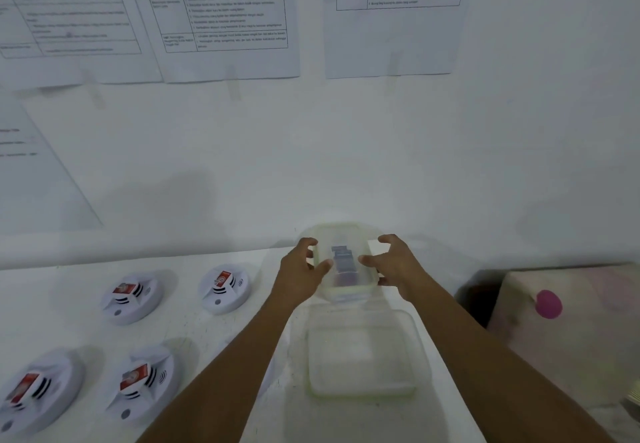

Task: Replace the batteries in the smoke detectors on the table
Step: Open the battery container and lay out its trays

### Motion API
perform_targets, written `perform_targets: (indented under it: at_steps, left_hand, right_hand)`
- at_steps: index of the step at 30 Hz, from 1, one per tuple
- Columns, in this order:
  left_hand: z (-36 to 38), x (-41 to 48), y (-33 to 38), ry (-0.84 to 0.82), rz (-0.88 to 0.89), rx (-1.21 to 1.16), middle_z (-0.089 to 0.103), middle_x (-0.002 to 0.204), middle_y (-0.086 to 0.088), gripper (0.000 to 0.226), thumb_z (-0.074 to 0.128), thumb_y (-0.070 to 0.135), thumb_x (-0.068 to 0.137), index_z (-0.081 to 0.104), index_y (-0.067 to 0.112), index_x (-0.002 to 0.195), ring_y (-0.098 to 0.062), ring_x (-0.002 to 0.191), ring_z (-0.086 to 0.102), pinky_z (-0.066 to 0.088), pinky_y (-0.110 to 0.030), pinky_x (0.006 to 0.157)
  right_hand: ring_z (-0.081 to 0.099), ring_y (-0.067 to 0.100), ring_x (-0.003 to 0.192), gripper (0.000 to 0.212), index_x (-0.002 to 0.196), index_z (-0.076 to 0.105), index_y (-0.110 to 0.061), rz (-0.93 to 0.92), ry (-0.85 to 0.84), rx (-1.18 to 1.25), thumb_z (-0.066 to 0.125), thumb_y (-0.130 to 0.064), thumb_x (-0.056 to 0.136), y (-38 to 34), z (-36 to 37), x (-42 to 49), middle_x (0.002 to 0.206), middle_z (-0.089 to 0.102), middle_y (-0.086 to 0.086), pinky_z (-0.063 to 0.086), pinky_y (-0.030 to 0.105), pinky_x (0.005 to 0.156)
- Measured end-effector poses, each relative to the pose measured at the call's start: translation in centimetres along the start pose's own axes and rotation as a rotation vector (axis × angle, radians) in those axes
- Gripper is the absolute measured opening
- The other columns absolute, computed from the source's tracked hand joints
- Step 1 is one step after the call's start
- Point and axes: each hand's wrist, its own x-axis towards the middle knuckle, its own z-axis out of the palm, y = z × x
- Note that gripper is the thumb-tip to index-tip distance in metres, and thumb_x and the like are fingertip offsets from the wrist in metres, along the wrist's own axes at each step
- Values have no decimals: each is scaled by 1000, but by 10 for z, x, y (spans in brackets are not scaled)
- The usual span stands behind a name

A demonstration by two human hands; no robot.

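Note:
Several white round smoke detectors with red-labelled batteries lie on the white table: two at the back and two nearer. At the table's far edge stands a clear plastic container with dark batteries inside. My left hand grips its left side, thumb over the top. My right hand grips its right side with curled fingers. Closer to me lies a second clear, shallow container or lid, holding nothing.
A pale box with a pink round spot stands right of the table, past a dark gap. The white wall just behind the table carries printed sheets.

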Motion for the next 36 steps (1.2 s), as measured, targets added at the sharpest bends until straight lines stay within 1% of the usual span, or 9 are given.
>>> perform_targets:
  at_steps: [5, 9, 12, 18, 22, 25, 28, 31, 36]
  left_hand:
    - [0, 7, 4, -110, -165, -314, 61, 114, -8, 53, 73, 19, 86, 47, 28, 130, -24, 101, 62, 56, -36, 81]
    - [0, 11, 3, -171, -229, -437, 61, 111, -15, 54, 72, 10, 85, 46, 30, 128, -30, 99, 65, 56, -42, 83]
    - [2, 12, 1, -188, -248, -485, 63, 110, -20, 55, 73, 8, 84, 47, 31, 127, -36, 102, 65, 56, -47, 86]
    - [3, 12, -2, -215, -259, -577, 62, 110, -22, 58, 72, 2, 84, 46, 27, 129, -35, 99, 64, 54, -53, 90]
    - [7, 11, 2, -101, -172, -370, 53, 128, -14, 43, 73, 11, 84, 54, 30, 117, -31, 118, 54, 54, -41, 89]
    - [4, 5, 0, -68, -88, -194, 42, 137, -8, 47, 72, 27, 87, 51, 30, 129, -24, 120, 49, 48, -33, 93]
    - [-2, 7, -6, -14, 54, 139, 20, 157, -2, 54, 69, 43, 86, 52, 29, 135, -24, 142, 21, 26, -37, 112]
    - [-8, 8, -6, -38, 169, 361, 14, 163, 7, 48, 55, 50, 93, 56, 25, 133, -22, 148, 11, 24, -42, 114]
    - [-20, 2, -9, -12, 292, 493, 23, 160, 6, 32, 45, 43, 99, 65, 20, 108, -24, 150, 11, 26, -48, 115]
  right_hand:
    - [65, 33, 104, 64, 134, 41, -16, 56, -107, 77, 75, -3, 81, -4, -2, 5, 115, 64, 18, 54, 49, 91]
    - [62, 32, 98, 65, 131, 33, -15, 55, -102, 71, 72, 2, 82, -6, 0, 6, 110, 58, 16, 55, 45, 84]
    - [56, 22, 86, 63, 125, 32, -18, -21, -45, -73, 74, -5, 80, -10, -1, 4, 98, 51, 7, 55, 41, 83]
    - [55, 17, 78, 60, 123, 33, -23, -147, 5, -175, 75, -13, 81, -7, -3, -4, 84, 51, 3, 55, 39, 83]
    - [57, 19, 86, 60, 126, 35, -23, -215, 15, -252, 75, -17, 82, -7, -2, -6, 96, 55, 5, 56, 42, 87]
    - [53, 26, 104, 54, 128, 41, -24, -282, 49, -472, 73, -28, 84, -7, 2, -10, 126, 48, 11, 49, 36, 90]
    - [34, 28, 131, 57, 129, 49, -32, -354, 52, -720, 71, -50, 80, -6, 11, -20, 144, 34, 4, 39, 41, 100]
    - [22, 26, 142, 75, 139, 41, -42, -354, -5, -925, 64, -70, 73, -6, 14, -30, 155, 26, -3, 30, 53, 108]
    - [21, 25, 139, 60, 135, 43, -52, -311, 74, -961, 62, -65, 80, -11, -10, -23, 151, 27, -2, 28, 52, 105]
